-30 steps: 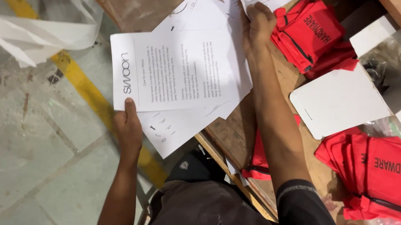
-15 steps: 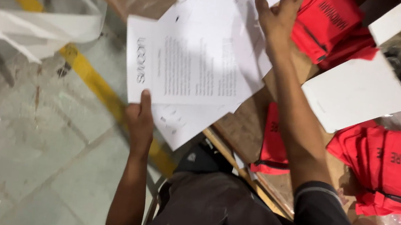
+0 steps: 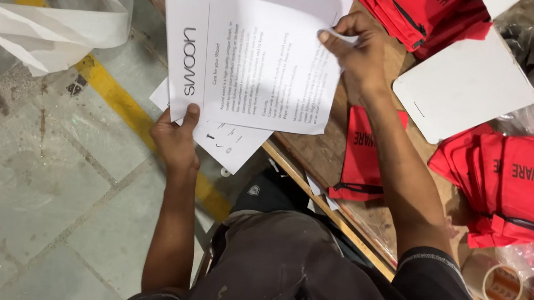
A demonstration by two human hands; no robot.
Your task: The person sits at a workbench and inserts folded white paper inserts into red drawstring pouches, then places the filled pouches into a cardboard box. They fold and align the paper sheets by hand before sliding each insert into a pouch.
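Observation:
My left hand (image 3: pixel 177 139) grips the lower corner of a printed white sheet (image 3: pixel 250 62), thumb on top, with more white sheets (image 3: pixel 231 143) fanned underneath. My right hand (image 3: pixel 356 53) pinches the far edge of the same top sheet between thumb and fingers, above the wooden worktable (image 3: pixel 319 155). The papers hang partly over the table's near edge and the floor.
Red zip pouches lie in piles at the top (image 3: pixel 420 14), under my right forearm (image 3: pixel 362 160) and at the right (image 3: pixel 521 183). A white card box lid (image 3: pixel 465 85) sits between them. A tape roll (image 3: pixel 494 284) is at lower right. White plastic wrap (image 3: pixel 36 20) lies on the concrete floor by a yellow line (image 3: pixel 120 98).
My right hand came back from the far stack of papers and took hold of the top sheet's edge. The left hand lifted the sheets closer to me.

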